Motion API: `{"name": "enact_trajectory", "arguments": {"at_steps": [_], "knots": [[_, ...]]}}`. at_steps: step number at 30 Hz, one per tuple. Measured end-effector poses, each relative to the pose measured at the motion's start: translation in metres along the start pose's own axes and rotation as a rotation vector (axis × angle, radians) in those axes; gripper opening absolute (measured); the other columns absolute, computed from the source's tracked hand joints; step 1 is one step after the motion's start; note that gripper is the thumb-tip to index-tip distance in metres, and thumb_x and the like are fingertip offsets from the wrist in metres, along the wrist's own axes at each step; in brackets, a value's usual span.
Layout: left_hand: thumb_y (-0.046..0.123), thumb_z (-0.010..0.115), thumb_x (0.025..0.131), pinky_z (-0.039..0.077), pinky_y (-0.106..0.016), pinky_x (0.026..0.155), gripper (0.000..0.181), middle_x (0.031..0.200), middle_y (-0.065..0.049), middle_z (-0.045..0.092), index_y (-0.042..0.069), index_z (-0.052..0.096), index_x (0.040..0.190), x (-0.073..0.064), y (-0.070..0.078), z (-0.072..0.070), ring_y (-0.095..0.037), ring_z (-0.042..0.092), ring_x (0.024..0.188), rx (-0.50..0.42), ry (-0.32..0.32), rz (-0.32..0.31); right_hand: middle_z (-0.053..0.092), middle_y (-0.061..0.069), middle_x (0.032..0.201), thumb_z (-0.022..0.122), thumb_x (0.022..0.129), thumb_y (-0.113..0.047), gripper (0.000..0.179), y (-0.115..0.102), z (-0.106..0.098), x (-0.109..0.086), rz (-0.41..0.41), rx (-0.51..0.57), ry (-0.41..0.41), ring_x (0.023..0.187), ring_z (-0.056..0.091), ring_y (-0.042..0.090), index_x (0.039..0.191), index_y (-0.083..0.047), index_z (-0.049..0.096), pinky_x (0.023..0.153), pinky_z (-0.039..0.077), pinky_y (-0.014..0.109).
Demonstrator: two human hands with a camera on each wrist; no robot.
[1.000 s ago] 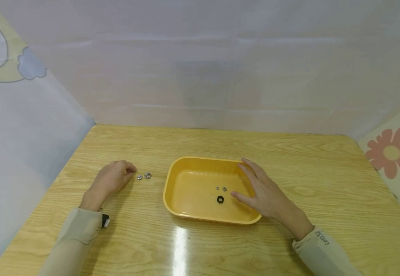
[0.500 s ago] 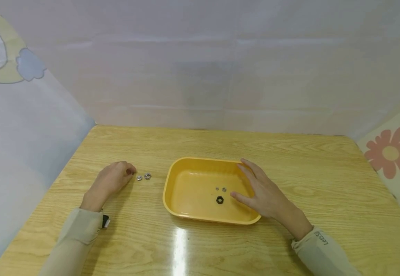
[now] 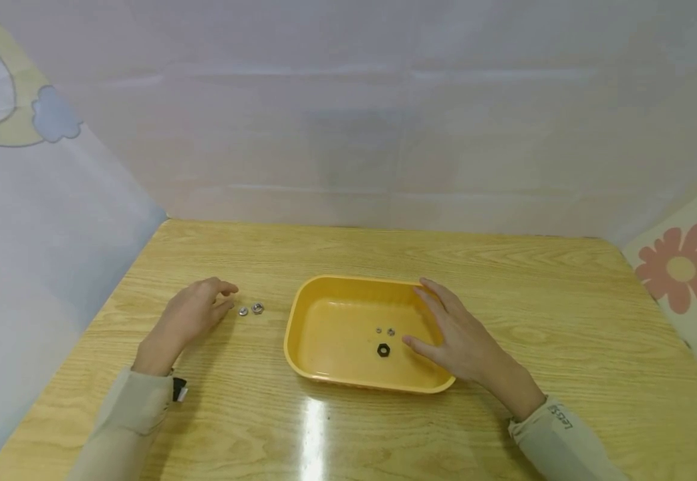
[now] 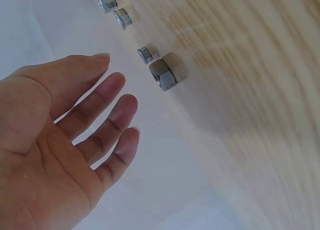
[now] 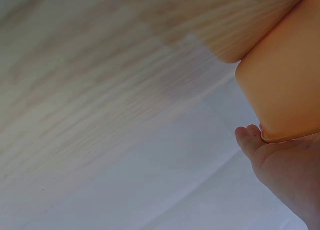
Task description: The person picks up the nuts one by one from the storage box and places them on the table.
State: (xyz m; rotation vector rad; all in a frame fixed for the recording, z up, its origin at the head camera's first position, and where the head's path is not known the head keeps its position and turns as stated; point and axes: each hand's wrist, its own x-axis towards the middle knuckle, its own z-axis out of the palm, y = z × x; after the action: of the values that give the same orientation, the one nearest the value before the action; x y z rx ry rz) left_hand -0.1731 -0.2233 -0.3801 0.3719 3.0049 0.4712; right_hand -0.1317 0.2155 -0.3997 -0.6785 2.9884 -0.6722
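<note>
My left hand (image 3: 188, 317) hovers beside the nuts at the table's left, its fingers apart and loosely bent with nothing between them. In the left wrist view, a large steel hex nut (image 4: 163, 75) and a small flanged nut (image 4: 145, 55) lie just beyond the fingertips. Farther along the row are another flanged nut (image 4: 122, 19) and a hex nut (image 4: 105, 0). My right hand (image 3: 465, 341) rests over the right rim of a yellow tray (image 3: 348, 386), fingers spread, thumb reaching inside. A black nut (image 3: 383, 350) and two small metal nuts (image 3: 391, 332) lie in the tray.
The wood-grain table (image 3: 252, 414) carries the tray near its middle. A pale sheet (image 3: 348, 133) stands as a wall along the back, and printed sheets (image 3: 681, 267) close in both sides.
The left hand's fingertips, closed together before, have parted, and the hand has shifted very slightly. The right hand and tray hold their place.
</note>
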Motion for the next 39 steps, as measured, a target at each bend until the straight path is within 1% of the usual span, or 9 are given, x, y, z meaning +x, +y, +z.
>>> {"name": "enact_trajectory", "arguments": {"at_steps": [3,9,18,22,29,36,39], "knots": [[0.008,0.065,0.094,0.055,-0.053,0.083,0.031,0.124,-0.022,0.066,0.001,0.066,0.125,-0.001,0.003,-0.001,-0.040,0.067,0.101,-0.022,0.021,0.029,0.017,0.015,0.164,0.058,0.095,-0.055,0.085,-0.001,-0.001,0.000,0.005,0.000,-0.006,0.147,0.025,0.041,0.156,-0.005,0.026,0.111,0.036,0.062],[0.006,0.066,0.093,0.056,-0.051,0.080,0.031,0.123,-0.020,0.067,0.002,0.066,0.124,-0.002,0.010,-0.002,-0.038,0.066,0.099,-0.047,0.076,0.075,0.017,0.015,0.164,0.057,0.095,-0.055,0.085,-0.002,-0.002,-0.001,0.011,0.000,-0.013,0.148,0.025,0.041,0.156,-0.005,0.025,0.111,0.036,0.062],[0.007,0.068,0.092,0.056,-0.049,0.081,0.032,0.119,-0.016,0.069,0.004,0.067,0.124,0.000,0.024,-0.005,-0.034,0.067,0.098,-0.040,0.118,0.118,0.017,0.014,0.164,0.057,0.096,-0.055,0.085,-0.001,-0.001,-0.001,0.008,-0.001,-0.012,0.148,0.025,0.041,0.156,-0.005,0.025,0.112,0.035,0.062],[0.006,0.070,0.091,0.057,-0.048,0.080,0.032,0.118,-0.015,0.070,0.003,0.067,0.122,0.000,0.031,-0.007,-0.033,0.068,0.096,-0.048,0.148,0.158,0.017,0.014,0.164,0.057,0.096,-0.055,0.085,-0.001,-0.001,-0.001,0.005,-0.003,-0.009,0.148,0.025,0.041,0.156,-0.005,0.025,0.112,0.035,0.062],[0.004,0.071,0.089,0.056,-0.044,0.076,0.031,0.112,-0.012,0.072,0.005,0.069,0.120,0.000,0.041,-0.007,-0.027,0.066,0.088,-0.046,0.196,0.224,0.017,0.014,0.164,0.057,0.095,-0.055,0.085,-0.001,-0.001,-0.001,0.004,-0.004,-0.008,0.148,0.025,0.041,0.156,-0.005,0.025,0.111,0.036,0.062],[0.003,0.072,0.088,0.057,-0.045,0.081,0.034,0.116,-0.013,0.071,0.004,0.068,0.122,0.001,0.048,-0.007,-0.031,0.068,0.096,-0.076,0.214,0.276,0.018,0.015,0.164,0.058,0.095,-0.054,0.085,-0.001,-0.001,-0.001,-0.004,-0.002,-0.002,0.147,0.026,0.041,0.156,-0.005,0.026,0.111,0.036,0.062],[0.004,0.073,0.088,0.056,-0.044,0.080,0.034,0.116,-0.012,0.071,0.005,0.068,0.122,0.001,0.052,-0.007,-0.030,0.067,0.096,-0.081,0.214,0.290,0.018,0.015,0.164,0.059,0.095,-0.054,0.085,-0.001,-0.001,-0.001,-0.001,-0.003,-0.002,0.147,0.026,0.041,0.156,-0.005,0.026,0.111,0.036,0.062]]}}
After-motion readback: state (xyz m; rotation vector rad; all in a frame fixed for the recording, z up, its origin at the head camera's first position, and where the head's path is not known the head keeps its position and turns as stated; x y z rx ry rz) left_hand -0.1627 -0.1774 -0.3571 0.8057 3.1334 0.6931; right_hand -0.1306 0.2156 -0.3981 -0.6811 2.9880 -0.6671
